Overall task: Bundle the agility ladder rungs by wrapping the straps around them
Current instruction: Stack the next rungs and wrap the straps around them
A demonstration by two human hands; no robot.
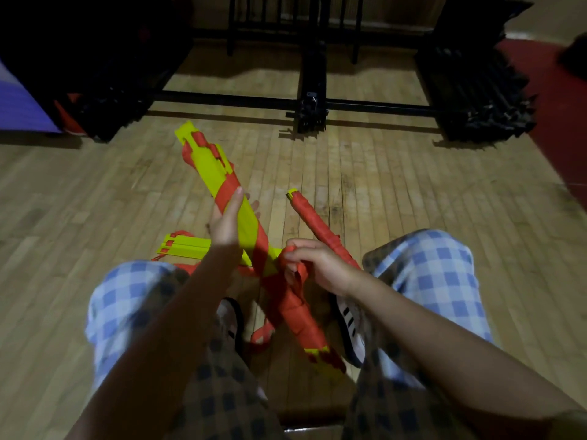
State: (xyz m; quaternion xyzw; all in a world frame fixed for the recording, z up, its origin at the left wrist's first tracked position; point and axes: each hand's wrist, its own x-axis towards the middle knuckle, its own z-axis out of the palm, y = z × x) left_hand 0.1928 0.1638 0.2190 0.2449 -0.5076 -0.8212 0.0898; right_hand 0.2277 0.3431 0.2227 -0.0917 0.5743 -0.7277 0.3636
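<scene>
A long bundle of yellow ladder rungs (212,166) slants from upper left to lower right, with orange strap wound around it in bands. My left hand (227,222) grips the bundle near its middle, thumb on top and fingertips showing past its far edge. My right hand (313,265) pinches a bunched loop of orange strap (293,279) close against the bundle's lower half. The bundle's lower end (320,352) hangs between my shoes. A second bundle (317,227), fully wrapped in orange, lies on the floor behind my right hand. Loose yellow rungs (185,247) lie under my left forearm.
I sit on a wooden floor (413,192) with knees in checked trousers on either side. Slack orange strap (262,336) trails by my left shoe. A black metal rack frame (313,103) and dark stacked gear (476,100) stand ahead. A red mat (559,122) lies at far right.
</scene>
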